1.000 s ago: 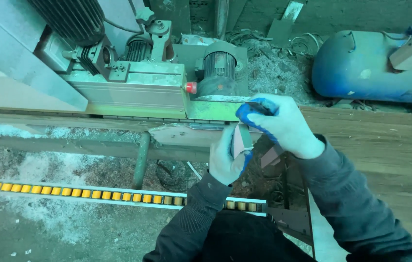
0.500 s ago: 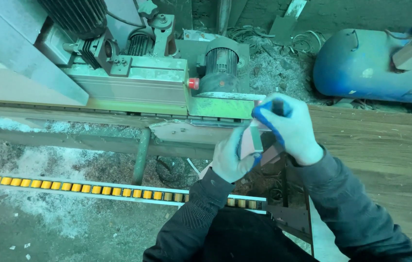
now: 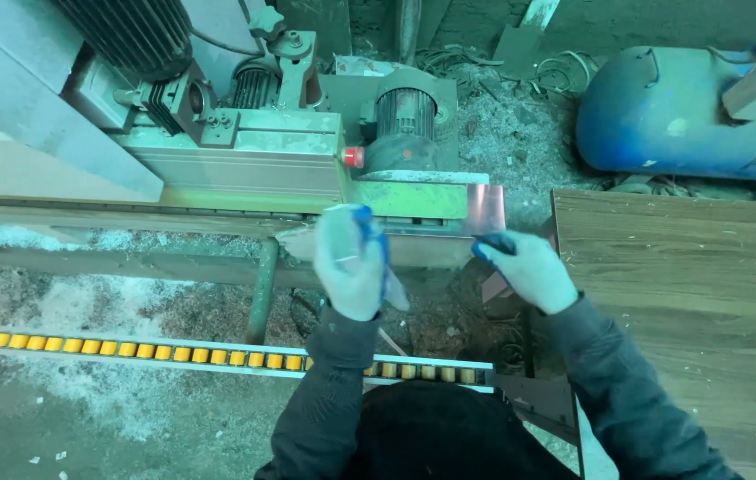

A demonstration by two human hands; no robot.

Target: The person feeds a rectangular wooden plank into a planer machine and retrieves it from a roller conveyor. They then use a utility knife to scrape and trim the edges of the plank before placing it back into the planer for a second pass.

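Now your right hand (image 3: 527, 267), in a pale glove with blue fingertips, pinches the lower edge of a small reddish strip (image 3: 486, 208) and holds it upright, just in front of the green plate (image 3: 414, 197) at the end of the machine (image 3: 245, 151). Your left hand (image 3: 351, 262), gloved the same way, sits apart from the right, fingers loosely curled and back toward the camera; whether it grips anything you cannot tell from this angle. It hovers over the brown ledge (image 3: 307, 240) below the green plate. A red button (image 3: 352, 157) shows on the machine just above your left hand, with a motor (image 3: 405, 116) beside it. A wood-grain board (image 3: 680, 284) lies to your right, close to your right wrist. Behind it lies a blue tank (image 3: 663, 111). Below your arms runs a rail of yellow rollers (image 3: 129, 354), and sawdust (image 3: 84, 302) covers the floor between rail and machine.
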